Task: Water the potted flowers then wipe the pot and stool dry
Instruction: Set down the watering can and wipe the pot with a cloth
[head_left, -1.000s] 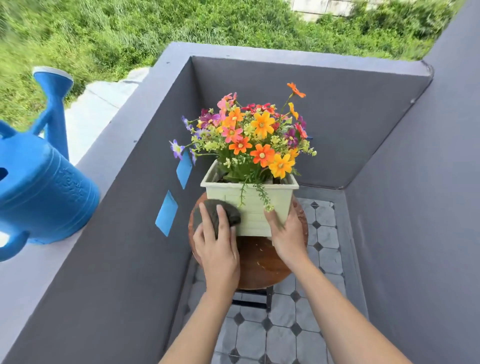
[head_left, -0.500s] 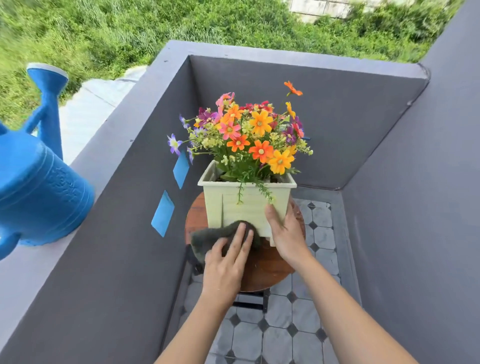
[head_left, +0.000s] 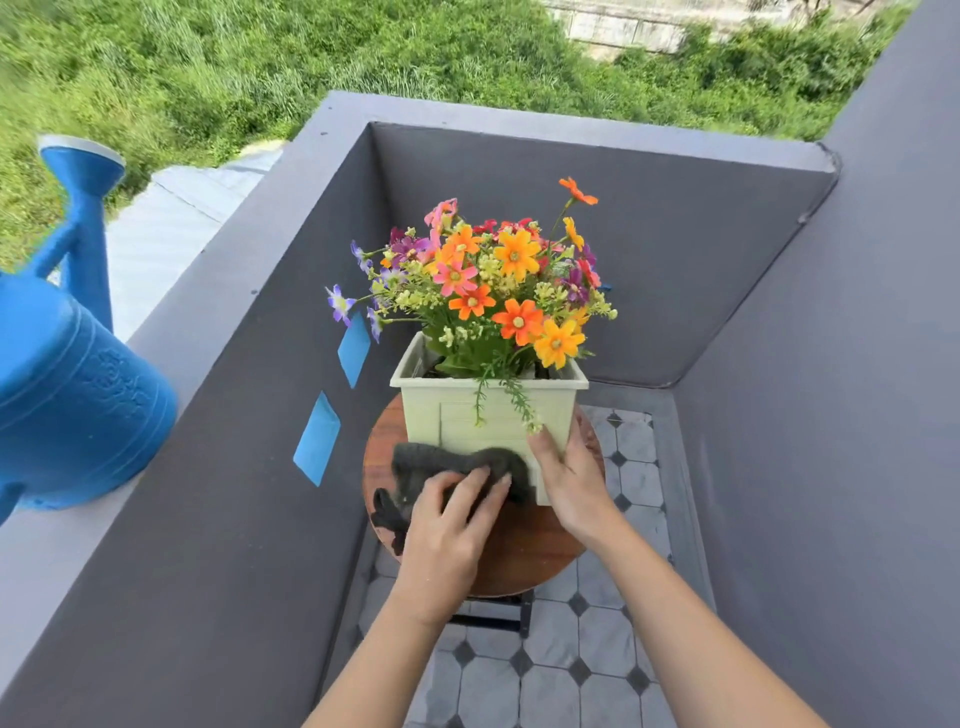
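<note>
Lowest in the frame, our two forearms reach up from the bottom edge. Our left hand (head_left: 447, 525) lies with its fingers nearly straight and spread, pressing the dark grey cloth (head_left: 441, 462) flat; it does not clench it. Our right hand (head_left: 571, 478) grips the lower right corner of the pot (head_left: 493, 415), with the thumb on the front face and the fingers going round the side.

A second ago the cloth was bunched under the left hand high at the left front corner of the pot. Now it is spread out low, along the foot of the front face, where the pot meets the round wooden stool (head_left: 524, 545). One end hangs over the left rim of the stool. The right hand has kept its place on the corner.

We judge that the front face has been wiped from top to bottom, and that the stool top comes next.

The pot stands upright in the middle of the frame, on the stool, with the flowers (head_left: 498, 291) above it. At the left edge the blue watering can (head_left: 67, 395) stands on the grey ledge (head_left: 171, 322), well apart from both hands, so the watering seems finished.
</note>
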